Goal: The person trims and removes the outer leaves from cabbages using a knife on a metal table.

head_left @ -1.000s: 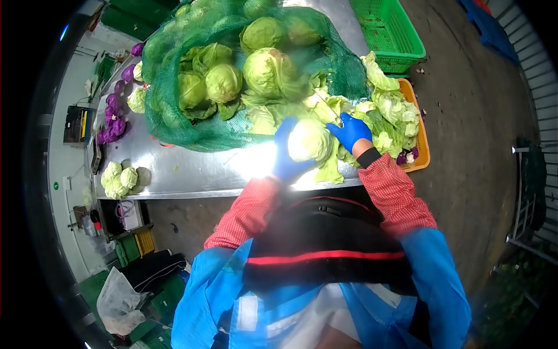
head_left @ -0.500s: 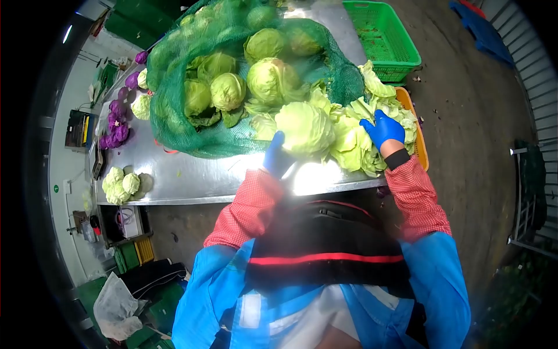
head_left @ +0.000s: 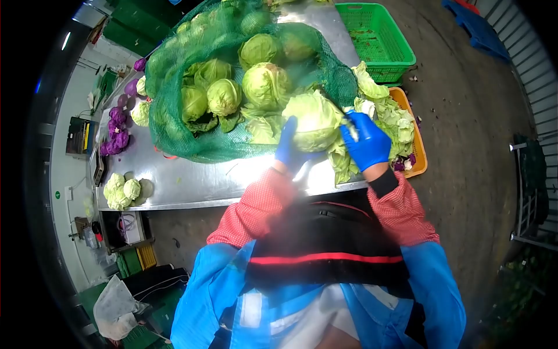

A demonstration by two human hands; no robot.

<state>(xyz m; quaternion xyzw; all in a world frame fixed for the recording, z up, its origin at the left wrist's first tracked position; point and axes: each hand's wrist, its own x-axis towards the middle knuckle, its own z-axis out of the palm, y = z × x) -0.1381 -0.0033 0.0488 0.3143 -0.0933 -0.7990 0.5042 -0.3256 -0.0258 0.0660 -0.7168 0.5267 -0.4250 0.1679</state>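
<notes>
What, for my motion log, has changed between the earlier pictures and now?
The right hand went rightward over the loose leaves, then came back left beside the cabbage. The cabbage and left hand shifted away from the body. The mesh bag, green crate and orange crate stayed put.

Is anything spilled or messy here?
Yes: small pale scraps lie on the floor beside the green crate, looking dropped because they're outside any container. Loose leaves also heap messily beside the right hand.
</notes>
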